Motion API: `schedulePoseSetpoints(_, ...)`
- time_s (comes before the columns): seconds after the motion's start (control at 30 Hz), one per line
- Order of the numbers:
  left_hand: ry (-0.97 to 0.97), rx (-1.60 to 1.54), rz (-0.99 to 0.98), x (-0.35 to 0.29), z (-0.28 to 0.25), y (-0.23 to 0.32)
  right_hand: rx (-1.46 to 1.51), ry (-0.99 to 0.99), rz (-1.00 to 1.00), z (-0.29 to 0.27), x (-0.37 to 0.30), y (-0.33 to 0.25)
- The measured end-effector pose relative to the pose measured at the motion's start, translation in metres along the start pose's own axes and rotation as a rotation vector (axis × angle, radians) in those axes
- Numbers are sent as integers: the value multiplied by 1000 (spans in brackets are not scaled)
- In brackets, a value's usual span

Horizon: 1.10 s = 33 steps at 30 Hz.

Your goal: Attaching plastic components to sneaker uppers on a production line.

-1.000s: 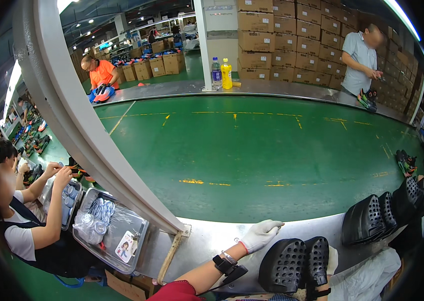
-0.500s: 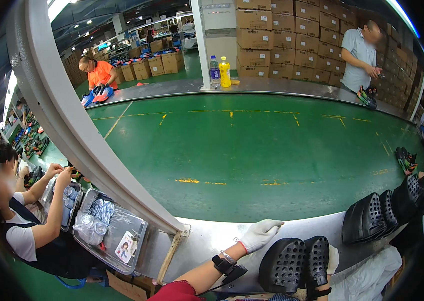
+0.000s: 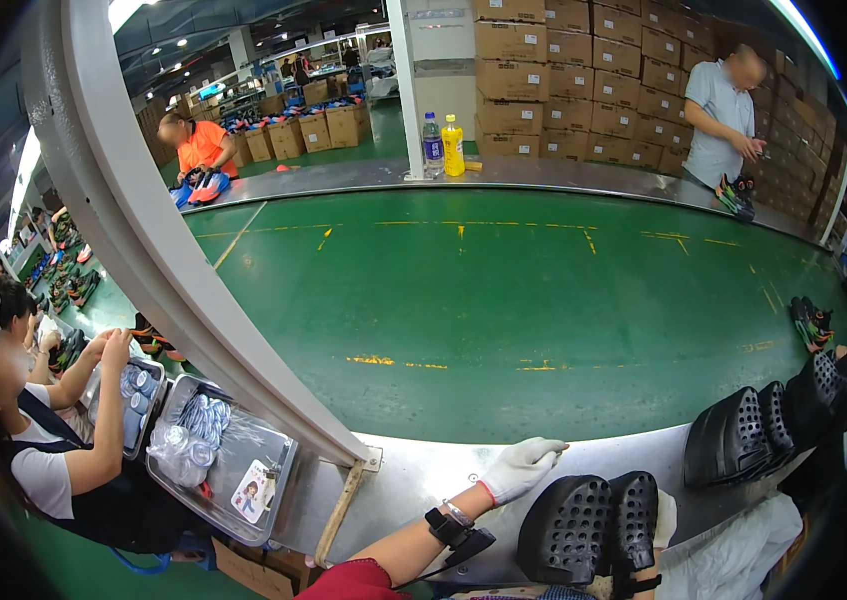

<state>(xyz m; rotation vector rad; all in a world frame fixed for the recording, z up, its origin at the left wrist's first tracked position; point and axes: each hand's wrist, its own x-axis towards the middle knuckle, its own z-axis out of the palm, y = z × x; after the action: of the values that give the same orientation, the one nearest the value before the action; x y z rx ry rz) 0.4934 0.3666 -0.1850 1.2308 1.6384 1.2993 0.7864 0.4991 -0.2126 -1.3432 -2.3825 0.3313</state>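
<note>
My left hand (image 3: 521, 470), in a white knitted glove, rests at the far edge of the metal bench. Its fingers stretch to the right, with nothing visible in them. In front of me stand two black shoe-shaped pieces with round holes, a wider one (image 3: 568, 530) and a narrower one (image 3: 633, 515). Of my right hand (image 3: 666, 518) only a bit of white glove shows behind the narrower piece; its fingers are hidden, so I cannot see whether it grips anything. Both wrists wear black straps.
A green conveyor belt (image 3: 463, 310) runs beyond the metal bench (image 3: 413, 470). More black perforated pieces (image 3: 728, 440) stand at right. A clear plastic tray (image 3: 273, 500) and a white post (image 3: 213, 310) are at left. Co-workers sit at left and stand across the belt.
My hands and the black pieces stay in place. The co-worker at left has lowered their hands slightly, and the person at far right has bent their head down.
</note>
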Motion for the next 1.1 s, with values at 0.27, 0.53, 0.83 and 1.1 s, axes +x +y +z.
schedulePoseSetpoints(0.27,3,18,-8,0,-2,-1,79,-14,33,-4,0,-8)
schedulePoseSetpoints(0.53,10,25,16,-1,-1,1,50,12,21,0,-2,-1)
schedulePoseSetpoints(0.83,12,2,-1,0,0,-2,123,0,85,-17,0,-32)
schedulePoseSetpoints(1.1,13,35,17,0,-1,0,169,3,99,-20,0,-37)
